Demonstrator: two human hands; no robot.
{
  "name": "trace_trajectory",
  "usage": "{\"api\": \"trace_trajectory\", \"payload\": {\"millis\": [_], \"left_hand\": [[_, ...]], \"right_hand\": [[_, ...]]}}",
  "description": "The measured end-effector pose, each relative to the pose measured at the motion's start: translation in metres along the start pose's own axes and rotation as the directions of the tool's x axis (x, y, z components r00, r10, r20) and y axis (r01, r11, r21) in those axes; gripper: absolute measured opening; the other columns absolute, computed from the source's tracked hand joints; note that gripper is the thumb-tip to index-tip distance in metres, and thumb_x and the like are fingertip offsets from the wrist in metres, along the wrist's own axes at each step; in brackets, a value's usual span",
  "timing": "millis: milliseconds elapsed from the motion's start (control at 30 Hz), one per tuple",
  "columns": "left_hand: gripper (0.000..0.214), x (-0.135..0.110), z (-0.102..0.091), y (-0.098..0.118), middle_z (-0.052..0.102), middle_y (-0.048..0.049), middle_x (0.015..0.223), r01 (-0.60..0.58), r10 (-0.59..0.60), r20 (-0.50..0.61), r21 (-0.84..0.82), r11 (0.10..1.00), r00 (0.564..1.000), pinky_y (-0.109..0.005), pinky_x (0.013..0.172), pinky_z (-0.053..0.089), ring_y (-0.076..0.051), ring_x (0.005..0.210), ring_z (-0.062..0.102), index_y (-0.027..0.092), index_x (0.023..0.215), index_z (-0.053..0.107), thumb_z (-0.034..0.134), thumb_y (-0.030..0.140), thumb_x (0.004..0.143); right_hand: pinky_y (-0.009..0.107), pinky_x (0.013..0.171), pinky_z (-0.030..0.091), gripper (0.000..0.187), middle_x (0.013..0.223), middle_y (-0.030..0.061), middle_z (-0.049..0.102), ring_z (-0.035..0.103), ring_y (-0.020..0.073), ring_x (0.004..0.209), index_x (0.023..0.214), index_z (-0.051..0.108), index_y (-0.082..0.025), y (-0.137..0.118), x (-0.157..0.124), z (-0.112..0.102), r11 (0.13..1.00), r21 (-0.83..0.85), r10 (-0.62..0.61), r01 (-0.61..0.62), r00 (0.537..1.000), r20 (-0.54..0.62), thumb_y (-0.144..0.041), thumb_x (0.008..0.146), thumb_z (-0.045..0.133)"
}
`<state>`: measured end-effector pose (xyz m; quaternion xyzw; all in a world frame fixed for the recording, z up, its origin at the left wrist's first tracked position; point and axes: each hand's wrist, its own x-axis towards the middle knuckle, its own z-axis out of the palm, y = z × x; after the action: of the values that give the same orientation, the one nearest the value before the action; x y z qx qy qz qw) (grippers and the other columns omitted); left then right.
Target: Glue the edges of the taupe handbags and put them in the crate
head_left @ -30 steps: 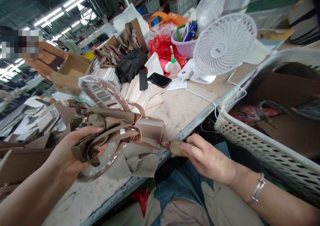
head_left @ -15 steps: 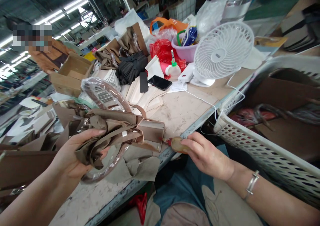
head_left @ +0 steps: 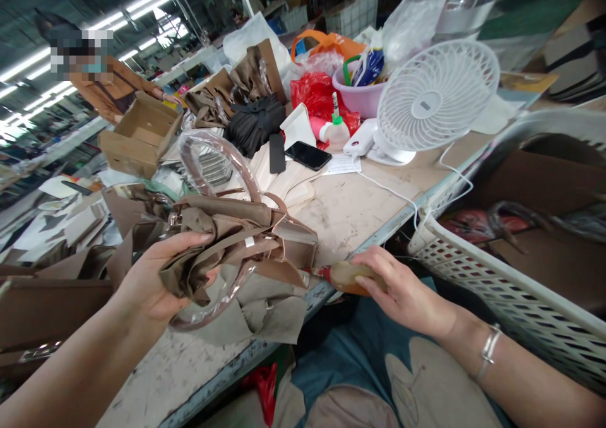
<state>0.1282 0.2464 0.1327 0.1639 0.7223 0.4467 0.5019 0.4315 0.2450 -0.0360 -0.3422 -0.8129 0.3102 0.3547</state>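
Note:
My left hand [head_left: 154,279] is closed on the bunched brown-grey cloth lining [head_left: 187,276] of a taupe handbag [head_left: 298,242]. The bag lies on its side near the table edge, its flat end turned toward my right hand. Two plastic-wrapped handles loop out of it, one above and one below. My right hand [head_left: 400,292] grips a small amber squeeze bottle [head_left: 348,276] with a red neck. The bottle's thin tip points left, at the lower edge of the bag's end; whether it touches cannot be told.
Flat grey-brown pieces [head_left: 279,317] lie under the bag. Behind it are a phone [head_left: 308,155], a white fan [head_left: 435,100] with its cable, and a purple basin [head_left: 362,100]. A perforated white crate [head_left: 497,289] stands at right. A co-worker [head_left: 99,90] stands by a cardboard box [head_left: 142,137].
The bag, both hands and the background sit slightly farther right in view. The bottle is more upright to view, its tip still by the bag's end. A co-worker's hand now shows behind the cardboard box.

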Motion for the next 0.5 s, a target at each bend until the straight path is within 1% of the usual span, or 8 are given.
{"api": "trace_trajectory", "payload": {"millis": [133,167,200,300,333,433,500], "left_hand": [[0.016,0.0007,0.0009,-0.0004,0.057,-0.0066,0.045,-0.028,0.028,-0.015,0.042,0.999,0.999,-0.020,0.032,0.043,-0.013,0.033,0.050,0.009,0.062,0.057,0.048,0.005,0.074],[0.015,0.0015,0.0010,-0.0005,0.057,-0.0063,0.045,-0.034,0.034,-0.017,0.038,0.999,0.999,-0.020,0.033,0.044,-0.013,0.034,0.051,0.009,0.063,0.057,0.048,0.005,0.074],[0.013,0.0023,0.0011,-0.0005,0.058,-0.0061,0.046,-0.039,0.039,-0.018,0.034,0.999,0.999,-0.020,0.033,0.044,-0.013,0.034,0.052,0.009,0.065,0.057,0.049,0.004,0.074],[0.009,0.0050,0.0012,-0.0004,0.059,-0.0051,0.048,-0.030,0.031,-0.020,0.026,0.999,0.999,-0.021,0.034,0.045,-0.014,0.035,0.053,0.010,0.070,0.057,0.051,0.004,0.073],[0.008,0.0057,0.0015,-0.0002,0.060,-0.0050,0.048,-0.025,0.025,-0.022,0.021,0.999,0.999,-0.021,0.034,0.046,-0.014,0.035,0.053,0.010,0.071,0.057,0.052,0.004,0.073],[0.008,0.0069,0.0041,0.0012,0.060,-0.0049,0.048,-0.039,0.039,0.009,-0.006,0.999,0.999,-0.020,0.033,0.045,-0.013,0.035,0.053,0.011,0.070,0.055,0.051,0.005,0.074],[0.011,0.0079,0.0073,0.0027,0.060,-0.0052,0.047,-0.053,0.053,0.051,-0.014,0.999,0.997,-0.020,0.033,0.046,-0.013,0.035,0.054,0.011,0.069,0.054,0.050,0.003,0.075]], "right_hand": [[0.040,0.084,0.051,0.030,0.102,0.0089,0.052,0.053,0.0222,0.094,0.118,0.046,-0.021,0.0053,0.0025,0.0027,0.994,-0.102,0.008,-0.026,0.985,-0.173,-0.008,0.090,0.047],[0.040,0.085,0.050,0.030,0.102,0.0087,0.052,0.053,0.0221,0.094,0.118,0.046,-0.021,0.0062,0.0023,0.0029,0.994,-0.101,0.016,-0.035,0.983,-0.182,-0.008,0.090,0.048],[0.040,0.084,0.051,0.030,0.101,0.0084,0.052,0.054,0.0218,0.094,0.117,0.046,-0.021,0.0066,0.0015,0.0029,0.996,-0.082,0.024,-0.038,0.986,-0.164,-0.009,0.090,0.048],[0.038,0.081,0.052,0.026,0.101,0.0080,0.053,0.055,0.0212,0.092,0.117,0.046,-0.021,0.0052,-0.0023,0.0021,1.000,-0.009,0.026,-0.026,0.998,-0.059,-0.014,0.092,0.048],[0.038,0.081,0.052,0.025,0.101,0.0082,0.053,0.055,0.0213,0.092,0.117,0.046,-0.022,0.0044,-0.0032,0.0018,1.000,-0.007,0.019,-0.020,0.999,-0.049,-0.014,0.093,0.048],[0.040,0.080,0.052,0.028,0.101,0.0088,0.052,0.055,0.0222,0.092,0.117,0.046,-0.022,0.0035,-0.0027,0.0015,0.997,-0.080,0.001,-0.012,0.992,-0.129,-0.011,0.092,0.047],[0.040,0.079,0.053,0.029,0.099,0.0085,0.052,0.055,0.0222,0.090,0.118,0.046,-0.022,0.0036,-0.0017,0.0012,0.994,-0.108,-0.012,-0.004,0.989,-0.147,-0.010,0.091,0.047]]}}
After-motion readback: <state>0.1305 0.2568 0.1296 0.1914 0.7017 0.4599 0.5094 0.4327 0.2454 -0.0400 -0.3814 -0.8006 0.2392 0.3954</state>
